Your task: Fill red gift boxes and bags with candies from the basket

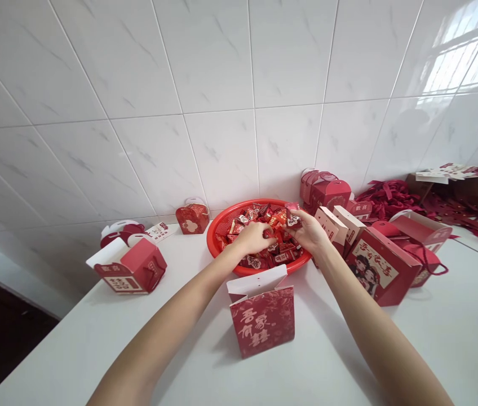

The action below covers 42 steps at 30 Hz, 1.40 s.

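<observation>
A red plastic basket (212, 239) full of red wrapped candies (281, 258) stands against the wall. Over its middle, my left hand (252, 239) has its fingers curled round a red wrapped candy among the others. At the basket's right side, my right hand (310, 231) pinches a dark red wrapped candy (293, 219) between thumb and fingers. Between my forearms, just in front of the basket, a red gift box (263, 324) stands upright with its white top flaps open. Its inside is mostly hidden from here.
Left on the white table (188, 361) are a red box (141, 268) and a small round-topped box (192, 218). To the right stand several red boxes (380, 265), with more boxes (327, 192) behind. Red ribbons (386, 197) lie heaped at far right. White tiles (222, 56) form the wall.
</observation>
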### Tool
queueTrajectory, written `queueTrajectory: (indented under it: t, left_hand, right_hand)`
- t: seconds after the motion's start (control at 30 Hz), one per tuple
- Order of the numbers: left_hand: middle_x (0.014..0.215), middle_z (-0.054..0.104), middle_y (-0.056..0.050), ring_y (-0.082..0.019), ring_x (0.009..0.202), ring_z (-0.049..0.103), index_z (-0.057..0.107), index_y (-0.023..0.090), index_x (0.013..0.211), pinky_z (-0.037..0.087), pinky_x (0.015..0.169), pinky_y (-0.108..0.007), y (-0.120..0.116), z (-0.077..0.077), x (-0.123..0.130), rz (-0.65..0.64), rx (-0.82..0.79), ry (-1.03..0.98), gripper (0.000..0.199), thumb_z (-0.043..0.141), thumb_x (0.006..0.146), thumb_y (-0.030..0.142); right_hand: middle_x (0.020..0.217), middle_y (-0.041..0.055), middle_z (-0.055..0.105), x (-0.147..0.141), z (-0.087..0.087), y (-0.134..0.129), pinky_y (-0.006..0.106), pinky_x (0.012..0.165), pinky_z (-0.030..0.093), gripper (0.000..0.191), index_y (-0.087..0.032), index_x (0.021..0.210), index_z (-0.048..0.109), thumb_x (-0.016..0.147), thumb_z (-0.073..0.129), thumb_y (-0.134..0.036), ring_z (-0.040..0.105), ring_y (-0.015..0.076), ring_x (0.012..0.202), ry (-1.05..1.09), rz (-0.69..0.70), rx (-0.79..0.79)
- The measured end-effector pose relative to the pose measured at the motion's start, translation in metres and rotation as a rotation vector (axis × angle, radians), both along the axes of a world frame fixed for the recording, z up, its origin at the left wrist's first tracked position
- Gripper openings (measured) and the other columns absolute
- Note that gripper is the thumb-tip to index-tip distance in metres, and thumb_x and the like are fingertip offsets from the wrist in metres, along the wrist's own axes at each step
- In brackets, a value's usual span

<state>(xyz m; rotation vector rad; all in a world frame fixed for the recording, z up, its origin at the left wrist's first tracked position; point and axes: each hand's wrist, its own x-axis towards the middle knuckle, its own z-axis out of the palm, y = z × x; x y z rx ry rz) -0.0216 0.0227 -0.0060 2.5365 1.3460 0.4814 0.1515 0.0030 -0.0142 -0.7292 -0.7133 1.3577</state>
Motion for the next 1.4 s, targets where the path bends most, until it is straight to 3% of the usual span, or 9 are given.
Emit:
queueTrajectory:
  t: [0.27,0.4,0.63,0.7,0.83,0.97,1.07,1.27,1.4]
  left_hand:
    - [0.086,0.076,-0.005,-0.024,0.083,0.068,0.074,0.018,0.091,0.051,0.074,-0.03,0.0,0.002,-0.005,0.126,0.068,-0.314,0.018,0.074,0.08,0.033]
    - [0.1,0.077,-0.006,-0.024,0.092,0.069,0.073,0.019,0.096,0.052,0.083,-0.032,0.001,0.001,-0.005,0.075,0.076,-0.41,0.021,0.076,0.077,0.027]
    - [0.076,0.073,-0.001,-0.017,0.071,0.067,0.071,0.016,0.092,0.051,0.066,-0.026,0.004,-0.006,-0.004,-0.072,-0.098,-0.493,0.017,0.064,0.076,0.013]
    - [0.074,0.071,-0.001,-0.017,0.069,0.065,0.07,0.016,0.085,0.049,0.065,-0.025,0.004,-0.006,-0.004,-0.12,-0.095,-0.513,0.01,0.065,0.079,0.021]
    - [0.066,0.066,0.0,-0.016,0.063,0.059,0.067,0.016,0.073,0.046,0.063,-0.026,0.003,-0.004,-0.004,-0.169,-0.067,-0.518,0.027,0.058,0.089,0.035]
    - [0.076,0.072,-0.003,-0.017,0.068,0.063,0.071,0.014,0.081,0.049,0.069,-0.027,0.004,-0.005,-0.004,-0.179,-0.049,-0.542,0.028,0.056,0.092,0.036]
    - [0.089,0.076,-0.006,-0.021,0.081,0.067,0.075,0.014,0.095,0.051,0.077,-0.029,0.004,-0.008,-0.003,-0.202,-0.074,-0.452,0.024,0.059,0.09,0.031]
    - [0.104,0.078,-0.005,-0.023,0.089,0.071,0.077,0.019,0.104,0.051,0.076,-0.027,-0.013,-0.006,0.003,-0.476,-0.36,0.087,0.031,0.064,0.076,0.014]
    - [0.112,0.075,-0.009,-0.024,0.085,0.069,0.071,0.019,0.122,0.05,0.071,-0.029,-0.021,-0.003,0.009,-0.475,-0.267,0.321,0.047,0.058,0.077,0.01]
  right_hand:
    - [0.084,-0.0002,0.075,0.0,-0.003,0.0,0.03,0.072,0.054,0.021,-0.024,0.07,0.068,0.057,0.084,-0.028,0.067,0.0204,0.089,-0.05,0.011,0.012]
    - [0.081,-0.0001,0.073,-0.001,-0.004,0.0,0.029,0.069,0.051,0.021,-0.024,0.071,0.069,0.059,0.084,-0.032,0.066,0.0208,0.088,-0.101,0.022,0.029]
    - [0.079,-0.0017,0.071,-0.004,-0.002,-0.005,0.028,0.069,0.049,0.025,-0.023,0.072,0.07,0.055,0.087,-0.033,0.064,0.0168,0.079,-0.162,0.047,0.072]
    - [0.078,-0.002,0.071,-0.005,-0.001,-0.006,0.027,0.07,0.049,0.027,-0.023,0.071,0.069,0.055,0.088,-0.032,0.064,0.0162,0.078,-0.175,0.048,0.08]
    - [0.078,-0.0024,0.071,-0.006,-0.001,-0.008,0.027,0.068,0.048,0.029,-0.023,0.07,0.068,0.053,0.089,-0.032,0.063,0.015,0.074,-0.188,0.058,0.09]
    - [0.075,-0.0028,0.07,-0.006,0.0,-0.008,0.028,0.068,0.049,0.033,-0.023,0.072,0.068,0.051,0.09,-0.034,0.062,0.0139,0.069,-0.181,0.064,0.091]
    - [0.075,-0.0029,0.07,-0.006,-0.001,-0.007,0.029,0.07,0.051,0.034,-0.024,0.072,0.066,0.051,0.09,-0.036,0.064,0.0155,0.072,-0.157,0.021,0.103]
    - [0.073,-0.004,0.069,-0.004,-0.005,-0.005,0.031,0.073,0.053,0.032,-0.025,0.069,0.062,0.054,0.088,-0.035,0.066,0.0168,0.077,-0.123,-0.064,0.11]
    - [0.074,-0.002,0.07,-0.004,-0.005,-0.006,0.031,0.069,0.053,0.03,-0.024,0.069,0.063,0.053,0.087,-0.034,0.066,0.0186,0.078,-0.138,-0.062,0.089]
